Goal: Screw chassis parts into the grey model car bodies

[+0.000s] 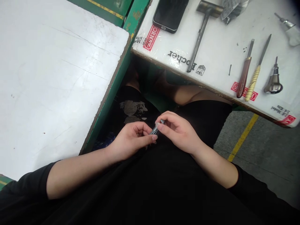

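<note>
Above my lap, both hands pinch a small, slim grey-blue part [154, 129], which looks shiny; its exact kind is too small to make out. My left hand [131, 137] grips the lower end between thumb and fingertips. At the upper end, the thumb and curled fingers of my right hand [177, 129] close on the same part. Fingers cover much of it, so only a short middle stretch shows between the hands. The part is tilted, rising toward the right.
The table [173, 64] ahead carries a phone [170, 14], a metal hammer [202, 31], a plastic bag [234, 7], a brown-handled chisel-like tool [245, 72], a yellow-handled file [256, 73] and two bulb-handled tools, one a metal-handled driver [273, 81]. A white board [53, 78] lies left.
</note>
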The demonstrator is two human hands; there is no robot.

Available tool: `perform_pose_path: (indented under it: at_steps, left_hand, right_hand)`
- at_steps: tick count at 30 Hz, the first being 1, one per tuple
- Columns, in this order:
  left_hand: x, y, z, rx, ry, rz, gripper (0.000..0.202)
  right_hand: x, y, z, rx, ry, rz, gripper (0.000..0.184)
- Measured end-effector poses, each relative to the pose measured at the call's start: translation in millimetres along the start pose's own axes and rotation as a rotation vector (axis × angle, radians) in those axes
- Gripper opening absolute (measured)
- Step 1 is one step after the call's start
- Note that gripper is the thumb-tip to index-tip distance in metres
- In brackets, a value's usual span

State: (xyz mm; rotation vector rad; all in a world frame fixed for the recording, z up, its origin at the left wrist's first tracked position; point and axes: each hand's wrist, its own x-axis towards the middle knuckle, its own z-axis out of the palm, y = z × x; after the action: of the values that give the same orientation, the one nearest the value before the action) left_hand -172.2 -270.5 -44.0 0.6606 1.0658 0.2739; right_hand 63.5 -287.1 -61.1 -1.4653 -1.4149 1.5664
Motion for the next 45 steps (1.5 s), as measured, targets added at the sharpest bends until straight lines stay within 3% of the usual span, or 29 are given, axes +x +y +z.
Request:
perform_pose_path:
  at_steps: [6,11,38,45]
  left_hand:
    - [-3.6,-1.6,3.3,0.008,0.022,0.017,0.036]
    - [-4.1,-4.2,3.3,-0.012,-0.006,-0.008,0.034]
    - [-4.2,-9.7,3.0,-0.022,-0.005,-0.003,0.038]
    - [-4.0,-1.8,1.0,-0.073,-0.033,0.018,0.038]
  right_hand:
    - [-2.4,-1.9,0.5,-0.249,0.073,-0.071,0.036]
    - [-4.8,-1.1,2.4,-0.427,0.026,-0.027,0.045]
    - [-3.7,1.5,9.1,-0.313,0.069,-0.032,0.062]
    - [-4.4,3.3,-0.9,-0.151,0.079,-0.094,0.053]
